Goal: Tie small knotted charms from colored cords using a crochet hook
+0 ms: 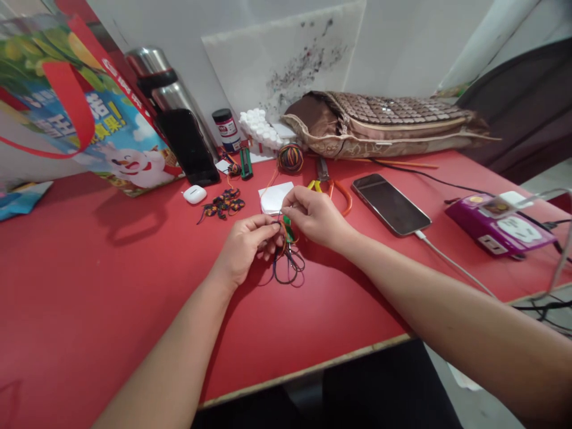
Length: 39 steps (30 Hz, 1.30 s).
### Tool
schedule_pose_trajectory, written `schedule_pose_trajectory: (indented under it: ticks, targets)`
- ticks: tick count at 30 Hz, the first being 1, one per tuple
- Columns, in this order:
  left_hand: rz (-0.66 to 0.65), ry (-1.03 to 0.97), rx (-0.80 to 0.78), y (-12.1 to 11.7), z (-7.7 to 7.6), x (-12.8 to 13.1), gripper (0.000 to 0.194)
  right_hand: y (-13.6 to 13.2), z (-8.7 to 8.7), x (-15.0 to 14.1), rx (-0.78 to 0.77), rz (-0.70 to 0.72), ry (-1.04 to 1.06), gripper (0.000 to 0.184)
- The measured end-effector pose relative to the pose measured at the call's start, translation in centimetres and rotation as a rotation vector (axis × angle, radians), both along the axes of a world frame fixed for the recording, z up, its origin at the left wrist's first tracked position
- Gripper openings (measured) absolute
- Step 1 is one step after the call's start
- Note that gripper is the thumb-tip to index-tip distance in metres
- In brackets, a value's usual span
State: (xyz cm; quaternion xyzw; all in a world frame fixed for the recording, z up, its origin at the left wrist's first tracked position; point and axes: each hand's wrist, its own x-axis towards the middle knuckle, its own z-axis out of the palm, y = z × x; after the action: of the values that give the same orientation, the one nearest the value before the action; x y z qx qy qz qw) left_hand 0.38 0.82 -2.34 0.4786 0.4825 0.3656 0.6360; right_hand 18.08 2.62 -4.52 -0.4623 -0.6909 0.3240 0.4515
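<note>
Dark multicoloured cord (288, 280) hangs in loops below my hands over the red table. My left hand (243, 247) is closed, thumb and fingers pinching the cord near its upper end. Just to the right, my right hand (315, 215) is closed in a pinch on a thin strand of the same cord. A small green object (288, 229) shows beneath my right hand; its kind is partly hidden. Behind the hands lie white paper pieces (276, 198). A knotted cord piece (224, 204) in black, orange and purple lies to the left.
A ball of multicoloured cord (290, 158), a green utility knife (245, 164) and pliers (322, 170) lie behind. To the right are a phone (391, 204) on a cable and a purple power strip (500, 225). A steel flask (179, 101) and a bag (111, 131) stand left.
</note>
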Motion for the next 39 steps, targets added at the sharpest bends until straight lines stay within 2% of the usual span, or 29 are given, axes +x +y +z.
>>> schedule_pose_trajectory:
  ticks: [3,13,19,21,24,27,30,35,39]
  targets:
    - [0.002,-0.034,0.014,0.0,0.0,0.0,0.020,0.4,-0.3,0.4,-0.069,0.023,0.049,0.011]
    - [-0.006,-0.055,0.037,0.0,-0.1,0.0,0.030,0.1,-0.7,0.3,-0.143,0.094,0.142,0.008]
    - [-0.009,0.010,0.085,-0.2,-0.3,0.2,0.031,-0.2,0.1,0.5,-0.146,0.174,0.335,0.030]
    - [-0.039,0.014,0.095,-0.3,-0.3,0.2,0.031,-0.3,0.5,0.8,-0.237,0.233,0.465,0.033]
    - [-0.113,0.037,0.098,-0.4,-0.4,0.1,0.031,-0.5,1.0,1.1,-0.472,0.338,0.649,0.032]
    - [-0.189,0.062,0.108,-0.4,-0.4,-0.1,0.029,-0.7,1.1,1.0,-0.597,0.437,0.784,0.030]
    - [-0.251,0.091,0.123,-0.3,-0.2,-0.3,0.029,-0.9,1.2,0.7,-0.671,0.465,0.826,0.030]
    - [-0.395,0.165,0.078,0.0,0.6,-0.5,0.033,-0.9,1.3,0.3,-0.689,0.389,0.811,0.031]
    - [-0.413,0.145,0.055,0.1,0.5,-0.5,0.034,-0.9,1.2,0.2,-0.721,0.355,0.841,0.032]
